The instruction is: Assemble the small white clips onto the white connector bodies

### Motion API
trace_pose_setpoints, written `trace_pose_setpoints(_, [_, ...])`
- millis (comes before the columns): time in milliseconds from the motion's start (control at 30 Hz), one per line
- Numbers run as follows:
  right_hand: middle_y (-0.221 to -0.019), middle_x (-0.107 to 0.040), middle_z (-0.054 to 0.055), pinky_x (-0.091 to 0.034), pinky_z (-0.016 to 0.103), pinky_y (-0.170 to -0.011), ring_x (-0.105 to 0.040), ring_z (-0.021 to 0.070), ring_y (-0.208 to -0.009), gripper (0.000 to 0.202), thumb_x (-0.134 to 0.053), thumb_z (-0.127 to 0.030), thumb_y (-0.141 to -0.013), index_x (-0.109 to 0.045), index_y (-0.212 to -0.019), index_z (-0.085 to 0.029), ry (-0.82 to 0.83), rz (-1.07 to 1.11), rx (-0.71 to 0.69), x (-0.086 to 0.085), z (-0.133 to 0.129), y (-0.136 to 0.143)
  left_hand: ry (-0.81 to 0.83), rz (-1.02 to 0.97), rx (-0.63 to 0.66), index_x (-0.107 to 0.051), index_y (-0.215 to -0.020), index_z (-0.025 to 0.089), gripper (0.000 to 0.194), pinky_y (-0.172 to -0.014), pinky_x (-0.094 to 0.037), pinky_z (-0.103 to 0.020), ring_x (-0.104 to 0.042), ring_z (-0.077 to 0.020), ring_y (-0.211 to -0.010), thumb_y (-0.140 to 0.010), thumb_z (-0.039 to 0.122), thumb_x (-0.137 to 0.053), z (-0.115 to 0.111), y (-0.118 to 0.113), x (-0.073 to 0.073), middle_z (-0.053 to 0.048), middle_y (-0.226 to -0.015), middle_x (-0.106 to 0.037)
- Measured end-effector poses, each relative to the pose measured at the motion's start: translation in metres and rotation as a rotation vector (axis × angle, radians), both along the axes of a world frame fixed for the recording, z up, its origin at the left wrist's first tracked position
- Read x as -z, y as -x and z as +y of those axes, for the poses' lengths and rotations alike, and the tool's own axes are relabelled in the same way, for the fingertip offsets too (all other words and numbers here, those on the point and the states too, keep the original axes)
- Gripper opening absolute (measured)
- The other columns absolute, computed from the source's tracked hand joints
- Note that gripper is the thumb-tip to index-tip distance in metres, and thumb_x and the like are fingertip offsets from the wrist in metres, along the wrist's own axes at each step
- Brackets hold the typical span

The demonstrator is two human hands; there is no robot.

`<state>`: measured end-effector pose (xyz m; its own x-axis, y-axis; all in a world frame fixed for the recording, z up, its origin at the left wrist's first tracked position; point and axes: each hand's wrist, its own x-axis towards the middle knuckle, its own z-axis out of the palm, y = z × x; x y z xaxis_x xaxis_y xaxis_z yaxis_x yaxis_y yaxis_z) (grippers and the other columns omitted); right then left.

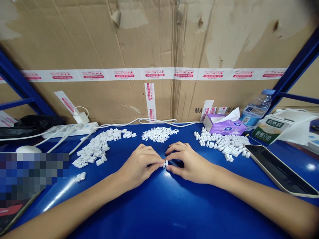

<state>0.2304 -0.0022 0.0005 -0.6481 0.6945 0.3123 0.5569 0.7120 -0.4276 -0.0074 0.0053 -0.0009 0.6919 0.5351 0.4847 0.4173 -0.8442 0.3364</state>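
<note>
Between my two hands is a small white plastic piece [165,164], held just above or on the blue table. My left hand [142,163] pinches it from the left with thumb and fingers. From the right, the thumb and index finger of my right hand [187,162] close on it, the other fingers curled above. Whether it is one part or two pressed together I cannot tell. Beyond my hands lies a heap of tiny white parts [159,133]. Flat white plastic pieces [96,147] are heaped to the left, and ribbed white plastic pieces [225,144] to the right.
A white power strip [72,128] with cables stands at the back left. At the right are a purple tissue pack [224,126], a water bottle [258,108], a green-and-white carton [270,127] and a phone [281,169]. A cardboard wall [124,43] closes off the back.
</note>
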Motion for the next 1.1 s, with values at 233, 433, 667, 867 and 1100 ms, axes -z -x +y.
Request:
trace_pose_setpoints(233, [-0.121, -0.069, 0.007, -0.040, 0.046, -0.098, -0.058, 0.0262, -0.117, 0.017, -0.071, -0.028, -0.092, -0.076, -0.108, -0.025, 0.006, -0.005, -0.003, 0.000, 0.000, 0.000, 0.015, 0.034, 0.017, -0.076, -0.100, 0.024, 0.014, -0.079, -0.038, -0.035, -0.069, -0.0166, -0.088, -0.097, 0.014, -0.066, 0.000, 0.001, -0.001, 0.002, -0.096, -0.079])
trace_pose_setpoints(433, [-0.120, -0.069, 0.007, -0.039, 0.046, -0.097, -0.058, 0.0257, -0.116, 0.015, -0.070, -0.028, -0.093, -0.076, -0.107, -0.024, 0.002, -0.003, -0.002, -0.001, -0.001, 0.000, 0.035, 0.103, -0.006, -0.077, -0.099, 0.026, 0.013, -0.080, -0.040, -0.036, -0.068, -0.0187, -0.091, -0.095, 0.020, -0.067, -0.004, -0.001, -0.008, 0.000, -0.101, -0.077])
trace_pose_setpoints(667, [-0.119, -0.069, 0.006, -0.040, 0.045, -0.096, -0.058, 0.0252, -0.115, 0.015, -0.071, -0.028, -0.092, -0.076, -0.106, -0.025, -0.005, -0.006, -0.004, 0.000, 0.000, 0.000, 0.132, 0.053, -0.053, -0.077, -0.093, 0.024, 0.014, -0.081, -0.044, -0.037, -0.068, -0.0189, -0.088, -0.096, 0.020, -0.064, -0.007, -0.006, -0.008, 0.000, -0.098, -0.078])
trace_pose_setpoints(867, [-0.117, -0.070, 0.007, -0.040, 0.046, -0.097, -0.059, 0.0262, -0.114, 0.014, -0.071, -0.026, -0.091, -0.076, -0.105, -0.025, -0.001, -0.005, -0.008, 0.000, 0.000, 0.002, 0.226, -0.014, -0.076, -0.077, -0.087, 0.024, 0.012, -0.082, -0.047, -0.036, -0.069, -0.0187, -0.087, -0.090, 0.017, -0.069, -0.006, -0.011, -0.007, 0.001, -0.094, -0.079])
trace_pose_setpoints(1100, [-0.117, -0.069, 0.007, -0.040, 0.046, -0.097, -0.059, 0.0253, -0.114, 0.012, -0.070, -0.027, -0.092, -0.075, -0.102, -0.024, -0.002, 0.001, -0.009, 0.000, -0.001, 0.001, 0.269, -0.032, -0.070, -0.077, -0.088, 0.023, 0.008, -0.084, -0.050, -0.036, -0.069, -0.0195, -0.089, -0.088, 0.018, -0.070, -0.004, -0.007, -0.008, 0.000, -0.093, -0.078])
